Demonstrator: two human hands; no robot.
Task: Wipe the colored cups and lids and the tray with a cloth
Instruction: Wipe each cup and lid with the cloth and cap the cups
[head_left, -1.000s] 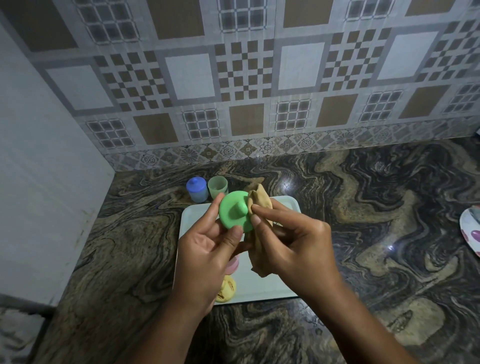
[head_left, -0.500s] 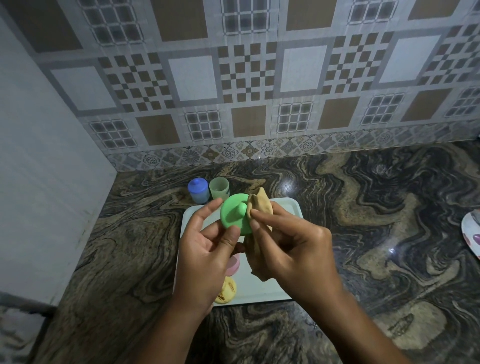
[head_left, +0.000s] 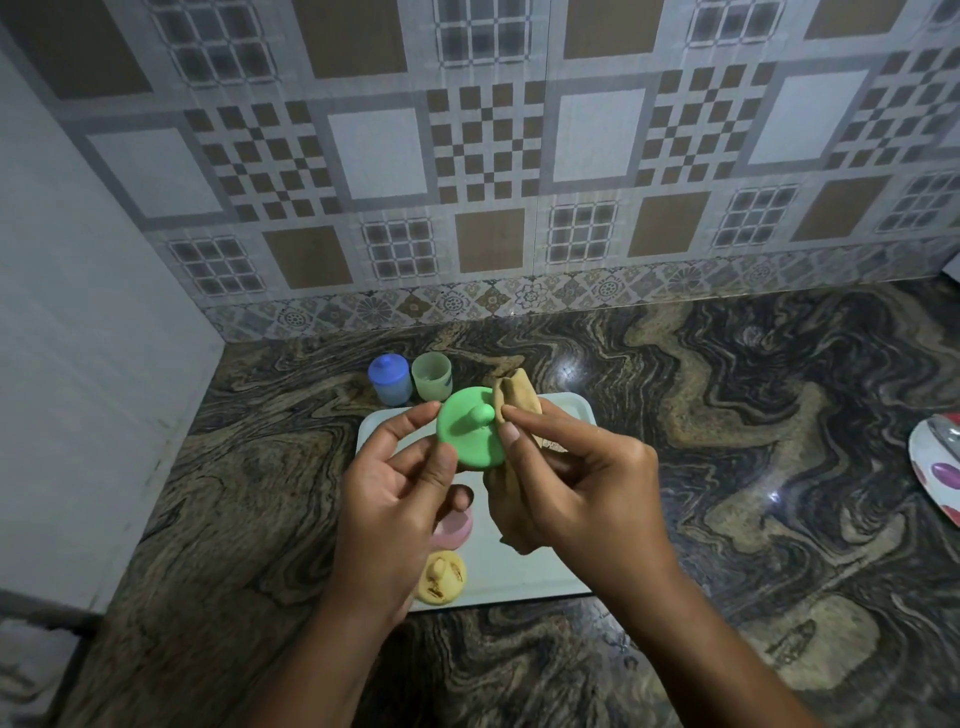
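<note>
Head view first: where is the green lid (head_left: 470, 434), and who has it?

— Held in the air above the tray's (head_left: 498, 577) 12 o'clock end, knob facing the camera. The left hand (head_left: 395, 499) pinches its rim at about 10 and 7 o'clock with a fingertip and the thumb. It's a narrow grip, on the edge only.

And the right hand (head_left: 576, 483)?

— Its grip is closed on the cloth (head_left: 514, 400), a bunched tan fold pressed against the lid's 3 o'clock edge, with more cloth hanging under the palm.

What could go wrong?

— I'd call the pinch the weak point. A sideways push from the cloth could pop the lid out toward 9 o'clock. It would drop onto the tray near the pink piece (head_left: 454, 530) and the yellow lid (head_left: 441, 577) at the tray's 7 o'clock corner, or roll away across the worktop (head_left: 727, 415).

Anything else?

— The cloth meets only the rim, so the hollow round the knob may get skipped. The hanging tail could also drag over the pieces below. The blue cup (head_left: 388, 379) and green cup (head_left: 431, 375) stand on the worktop just beyond the tray's 11 o'clock corner. A rolling lid might knock them.
</note>
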